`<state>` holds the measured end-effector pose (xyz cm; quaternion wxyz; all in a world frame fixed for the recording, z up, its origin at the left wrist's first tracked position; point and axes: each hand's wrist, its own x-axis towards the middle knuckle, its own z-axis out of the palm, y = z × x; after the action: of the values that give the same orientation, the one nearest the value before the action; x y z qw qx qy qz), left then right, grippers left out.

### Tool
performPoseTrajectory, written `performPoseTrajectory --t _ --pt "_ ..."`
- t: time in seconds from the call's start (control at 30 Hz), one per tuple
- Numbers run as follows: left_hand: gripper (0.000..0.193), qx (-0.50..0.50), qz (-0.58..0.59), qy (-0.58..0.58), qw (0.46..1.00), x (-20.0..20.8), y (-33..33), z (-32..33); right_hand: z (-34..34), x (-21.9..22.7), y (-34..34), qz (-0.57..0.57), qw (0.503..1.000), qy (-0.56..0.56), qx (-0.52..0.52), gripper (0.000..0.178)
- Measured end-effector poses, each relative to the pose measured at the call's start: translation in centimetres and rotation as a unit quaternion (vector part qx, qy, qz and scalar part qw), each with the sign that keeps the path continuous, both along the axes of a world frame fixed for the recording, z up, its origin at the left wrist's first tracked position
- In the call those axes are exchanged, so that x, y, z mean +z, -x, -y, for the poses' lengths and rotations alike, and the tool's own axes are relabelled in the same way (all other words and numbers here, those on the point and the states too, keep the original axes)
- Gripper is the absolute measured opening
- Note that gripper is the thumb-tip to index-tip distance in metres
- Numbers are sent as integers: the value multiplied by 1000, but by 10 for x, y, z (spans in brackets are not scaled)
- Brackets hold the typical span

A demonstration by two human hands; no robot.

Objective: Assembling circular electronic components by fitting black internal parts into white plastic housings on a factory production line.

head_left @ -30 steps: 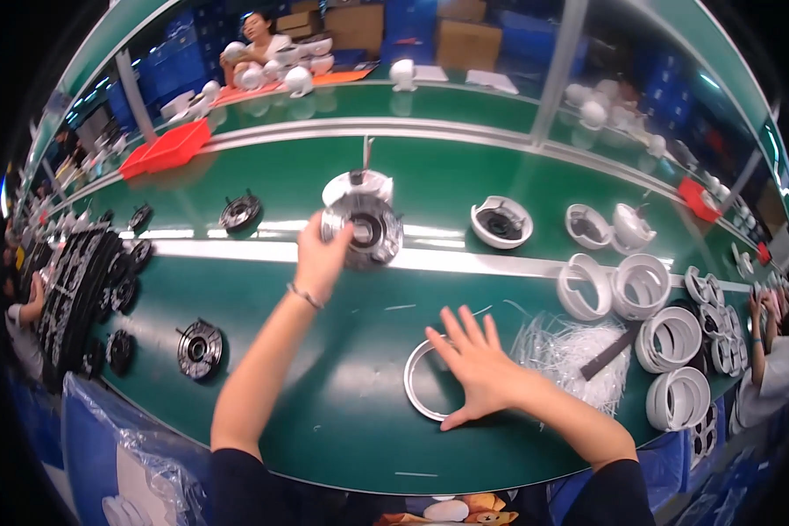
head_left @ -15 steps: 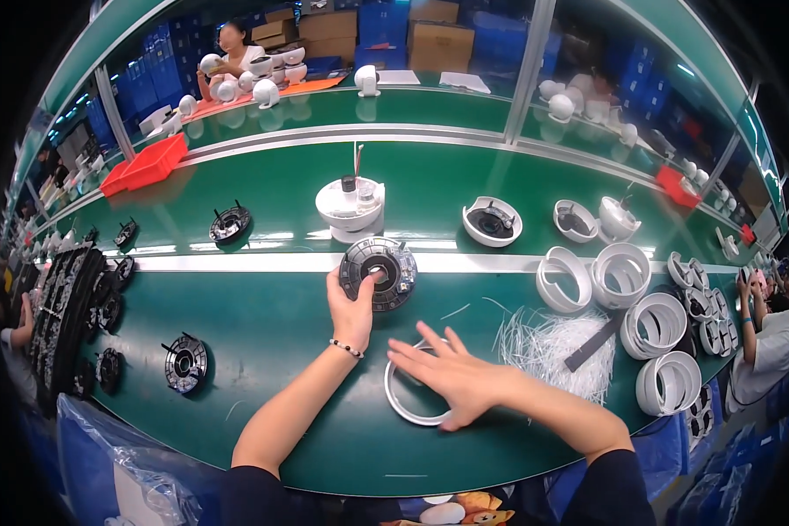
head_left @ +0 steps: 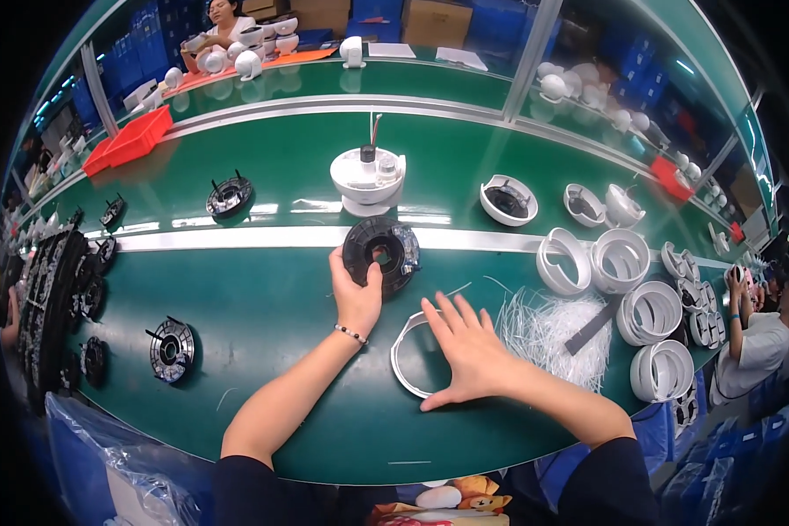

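Observation:
My left hand [head_left: 358,296] grips a round black part with circuit boards [head_left: 380,254], holding it up off the green table with the thumb over its central hole. Fingers spread wide, my right hand [head_left: 472,355] hovers over a white plastic ring [head_left: 403,355] on the table; whether it touches the ring I cannot tell. The hand covers the ring's right side. Just beyond the black part stands a white bowl-shaped housing [head_left: 366,180] with wires rising from it. At the left lies another round black part [head_left: 172,350].
A heap of thin white strips [head_left: 548,337] with a dark flat bar [head_left: 592,328] lies right of my right hand. White ring housings [head_left: 649,313] are stacked at the right edge. Black parts [head_left: 48,307] crowd the left. A red tray [head_left: 140,138] sits far left.
My left hand has tilted the black part slightly. My right hand has shifted a little rightward over the ring, fingers pointing more upward. The whole view has shifted slightly.

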<state>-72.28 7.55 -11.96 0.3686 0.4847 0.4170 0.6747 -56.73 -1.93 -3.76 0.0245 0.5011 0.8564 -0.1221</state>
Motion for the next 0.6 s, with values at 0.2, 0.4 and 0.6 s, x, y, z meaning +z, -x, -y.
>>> performPoseTrajectory --t 0.2,0.4,0.6 --pt "41 -23 27 -16 999 -1 10 2 -36 -4 -26 -352 918 -182 -19 107" --pt "48 -77 -5 -41 996 -7 19 7 -70 -27 21 -604 771 -29 -198 111" --pt "76 -436 228 97 865 39 39 24 -74 -24 43 -483 849 -106 -188 112"
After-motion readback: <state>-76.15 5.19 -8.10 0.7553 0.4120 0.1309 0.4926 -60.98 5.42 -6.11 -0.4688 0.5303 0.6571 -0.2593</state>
